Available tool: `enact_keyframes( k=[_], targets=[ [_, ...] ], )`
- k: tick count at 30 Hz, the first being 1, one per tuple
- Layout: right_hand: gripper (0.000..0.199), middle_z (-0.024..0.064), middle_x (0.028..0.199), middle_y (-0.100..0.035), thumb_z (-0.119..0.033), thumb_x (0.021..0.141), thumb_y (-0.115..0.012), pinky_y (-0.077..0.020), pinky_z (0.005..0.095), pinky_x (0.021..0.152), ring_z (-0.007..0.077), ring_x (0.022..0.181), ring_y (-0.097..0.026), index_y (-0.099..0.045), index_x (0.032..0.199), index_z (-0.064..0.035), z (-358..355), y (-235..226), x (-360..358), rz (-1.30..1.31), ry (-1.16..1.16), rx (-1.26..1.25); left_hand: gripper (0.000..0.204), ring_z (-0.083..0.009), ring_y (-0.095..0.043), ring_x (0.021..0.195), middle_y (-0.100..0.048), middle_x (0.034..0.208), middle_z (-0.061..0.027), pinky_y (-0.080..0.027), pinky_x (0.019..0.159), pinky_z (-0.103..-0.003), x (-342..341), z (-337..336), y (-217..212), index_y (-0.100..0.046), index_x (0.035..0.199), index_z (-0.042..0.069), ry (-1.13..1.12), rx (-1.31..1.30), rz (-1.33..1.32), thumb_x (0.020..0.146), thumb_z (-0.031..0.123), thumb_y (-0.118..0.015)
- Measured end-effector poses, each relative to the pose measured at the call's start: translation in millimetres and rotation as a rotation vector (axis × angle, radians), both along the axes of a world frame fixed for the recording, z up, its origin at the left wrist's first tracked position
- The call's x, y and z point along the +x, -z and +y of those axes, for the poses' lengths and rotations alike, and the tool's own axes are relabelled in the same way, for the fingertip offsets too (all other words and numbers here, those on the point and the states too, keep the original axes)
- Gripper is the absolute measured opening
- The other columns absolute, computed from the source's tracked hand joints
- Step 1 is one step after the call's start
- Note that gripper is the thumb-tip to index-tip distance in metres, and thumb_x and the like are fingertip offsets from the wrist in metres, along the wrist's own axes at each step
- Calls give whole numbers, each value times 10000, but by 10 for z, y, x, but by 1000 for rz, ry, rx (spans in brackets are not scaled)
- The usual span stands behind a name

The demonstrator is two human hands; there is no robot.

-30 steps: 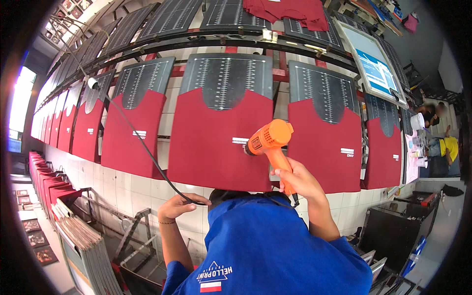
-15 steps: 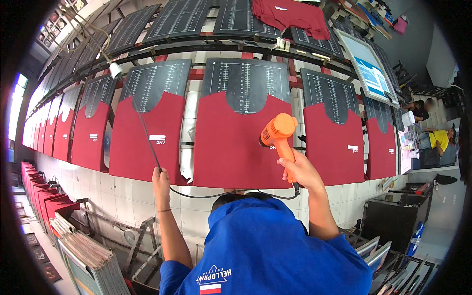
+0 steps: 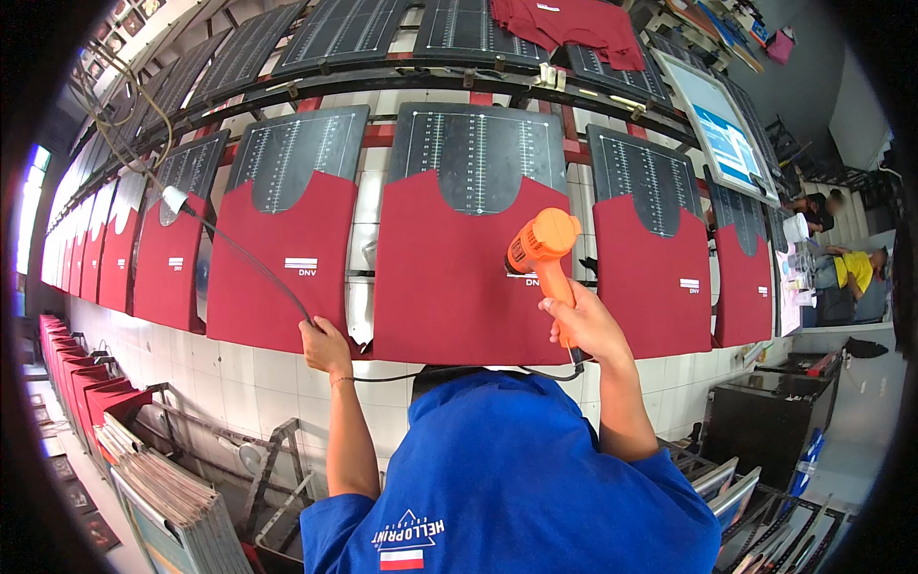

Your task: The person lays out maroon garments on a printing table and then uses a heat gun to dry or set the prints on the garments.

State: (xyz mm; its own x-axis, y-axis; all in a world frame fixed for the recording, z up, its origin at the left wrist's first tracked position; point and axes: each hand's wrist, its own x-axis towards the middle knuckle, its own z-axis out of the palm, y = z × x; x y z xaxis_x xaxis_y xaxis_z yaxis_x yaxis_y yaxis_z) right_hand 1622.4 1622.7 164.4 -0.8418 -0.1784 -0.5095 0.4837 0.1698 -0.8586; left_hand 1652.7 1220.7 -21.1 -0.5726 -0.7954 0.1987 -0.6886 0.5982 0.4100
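Note:
My right hand (image 3: pixel 588 325) is wrapped round the handle of an orange heat gun (image 3: pixel 551 235). Its nozzle is over the small white print on a maroon T-shirt (image 3: pixel 440 297), stretched on a black ruled board (image 3: pixel 478 134). Whether the nozzle touches the cloth I cannot tell. My left hand (image 3: pixel 325 346), closed, grips the gun's black cable (image 3: pixel 260 268) near the lower edge of the neighbouring maroon shirt (image 3: pixel 273 239). From there the cable rises left to a white socket (image 3: pixel 175 199) hanging on a cord, and its other end runs past my body to the gun's handle.
More shirted boards line both sides, including one at right (image 3: pixel 645 277). Behind them, a metal rail (image 3: pixel 430 72) carries bare boards, a loose maroon shirt (image 3: pixel 574 29) and a framed screen (image 3: pixel 719 124). Stacked frames (image 3: pixel 167 488) stand lower left; a dark cabinet (image 3: pixel 770 421) stands right. Another person (image 3: pixel 851 273) is far right.
My left hand has shifted slightly right and down with the cable. The white socket has swung left and lower, so the cable slants more. The heat gun has barely moved, tipping slightly.

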Motion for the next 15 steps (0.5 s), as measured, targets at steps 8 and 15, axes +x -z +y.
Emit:
enact_keyframes(
  k=[8, 15],
  targets=[
    [356, -1, 784, -500, -163, 922, -585, -511, 261, 542, 91, 563, -550, -480, 1208, 21, 8, -19, 42, -7, -32, -7, 280, -398, -638, 751, -669, 819, -154, -467, 624, -504, 0, -18, 69, -533, 905, 53, 35, -7, 42, 940, 328, -492],
    [356, -3, 775, -500, -156, 927, -582, -510, 257, 538, 83, 560, -549, -470, 1213, 24, 5, -1, 25, -14, -35, 18, 279, -392, -640, 754, -673, 829, -148, -467, 625, -498, -16, -5, 31, -536, 894, 55, 35, -7, 33, 935, 328, -498]
  ],
)
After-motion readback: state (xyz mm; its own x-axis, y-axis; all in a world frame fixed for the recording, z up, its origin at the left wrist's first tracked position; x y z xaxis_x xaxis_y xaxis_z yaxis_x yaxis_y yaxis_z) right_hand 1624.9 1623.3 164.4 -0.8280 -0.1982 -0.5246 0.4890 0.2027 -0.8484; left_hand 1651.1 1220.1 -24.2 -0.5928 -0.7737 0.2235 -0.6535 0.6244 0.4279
